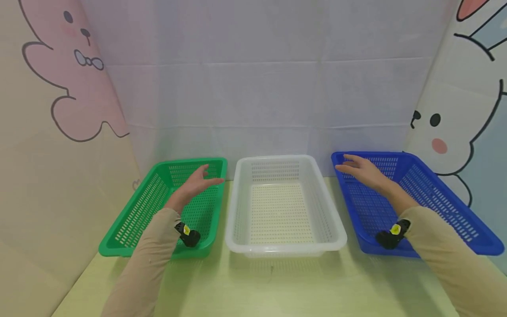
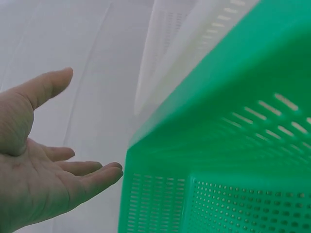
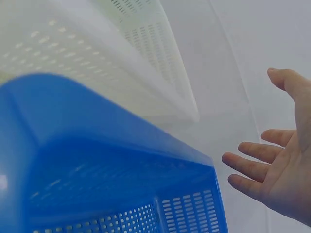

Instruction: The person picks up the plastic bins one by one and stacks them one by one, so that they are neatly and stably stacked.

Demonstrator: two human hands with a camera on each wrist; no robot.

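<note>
Three baskets — green [image 1: 130,220], white [image 1: 237,211], blue [image 1: 455,207] — smooth perforated plastic

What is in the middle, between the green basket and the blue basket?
An empty white basket sits between the green basket and the blue basket, as the head view shows.

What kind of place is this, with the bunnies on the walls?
Probably a small set-up work booth, not a home: a plain white cloth backdrop, cartoon bunny panels at the sides, and three empty baskets lined up on a table.
</note>
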